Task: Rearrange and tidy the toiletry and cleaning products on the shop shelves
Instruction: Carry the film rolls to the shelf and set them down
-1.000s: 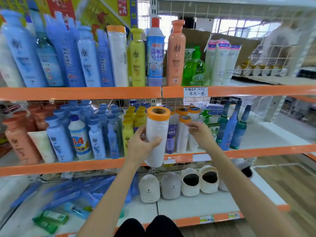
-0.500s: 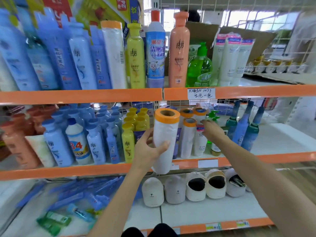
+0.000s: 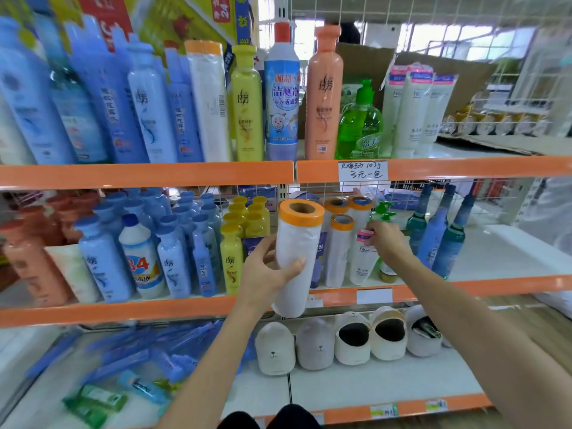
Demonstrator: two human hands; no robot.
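roll with orange top in left hand, grip wrapped round it, held just in front of middle shelf front edge. right hand grip pinching pink cap of white tube. shift tube aside first, then stand roll upright beside other rolls, near front edge.

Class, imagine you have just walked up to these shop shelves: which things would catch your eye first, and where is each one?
First, the fat white plastic-film roll with an orange-rimmed core, held upright in the left hand before the middle shelf. Beside it, the right hand grips the pink-banded top of a white facial-wash tube among similar rolls. Above, on the top shelf, a tall peach shampoo bottle and a green pump bottle stand out.
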